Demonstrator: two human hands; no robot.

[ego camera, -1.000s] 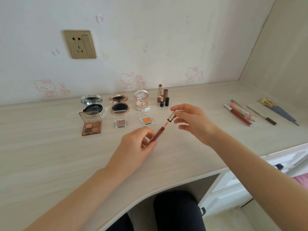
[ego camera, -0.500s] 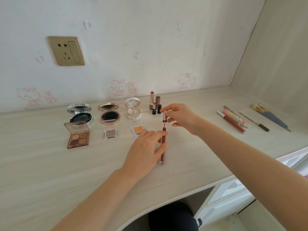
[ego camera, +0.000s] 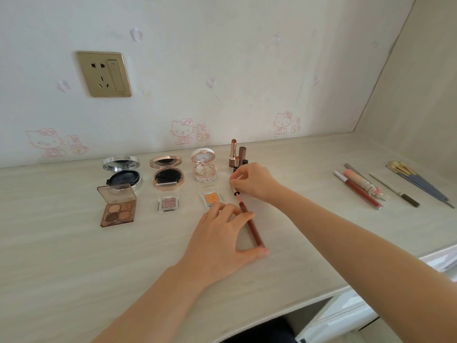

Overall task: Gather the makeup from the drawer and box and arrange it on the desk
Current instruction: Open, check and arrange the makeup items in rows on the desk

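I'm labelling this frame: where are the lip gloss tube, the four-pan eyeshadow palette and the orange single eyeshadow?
lip gloss tube (ego camera: 256, 233), head view, on the bare brown barrel.
four-pan eyeshadow palette (ego camera: 118, 212), head view, in the middle of the four pans.
orange single eyeshadow (ego camera: 212, 198), head view, on the orange pan.

left hand (ego camera: 222, 246): bare | right hand (ego camera: 252, 181): bare | forearms (ego camera: 346, 243): bare to frame edge | worn: dark clothing (ego camera: 262, 330)

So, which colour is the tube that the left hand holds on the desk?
The tube is reddish brown; the head view shows it best.
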